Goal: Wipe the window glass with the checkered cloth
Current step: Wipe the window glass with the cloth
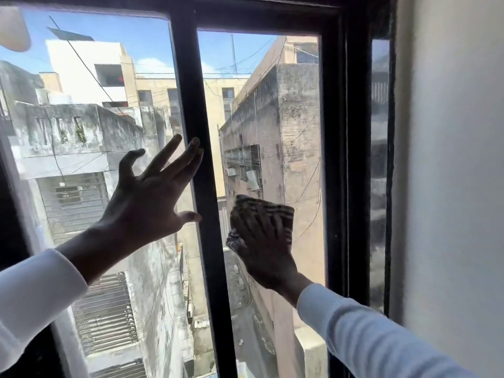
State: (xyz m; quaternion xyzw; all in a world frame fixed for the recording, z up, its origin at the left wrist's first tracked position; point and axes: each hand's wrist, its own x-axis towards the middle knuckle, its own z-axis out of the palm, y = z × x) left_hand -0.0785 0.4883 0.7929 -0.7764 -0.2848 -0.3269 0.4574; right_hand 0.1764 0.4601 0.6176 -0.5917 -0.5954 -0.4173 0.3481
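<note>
The window glass [272, 132] fills two panes split by a dark upright frame bar [203, 186]. My right hand [266, 249] presses the checkered cloth [268, 211] flat against the lower part of the right pane, fingers spread over it. My left hand [148, 197] is open with fingers apart, its fingertips and thumb resting against the left pane and the upright bar. Both arms wear white sleeves.
A dark outer window frame [351, 159] borders the right pane, with a white wall [450, 186] beyond it on the right. Weathered buildings and an alley show through the glass. A pale blurred object [13, 28] sits at the top left corner.
</note>
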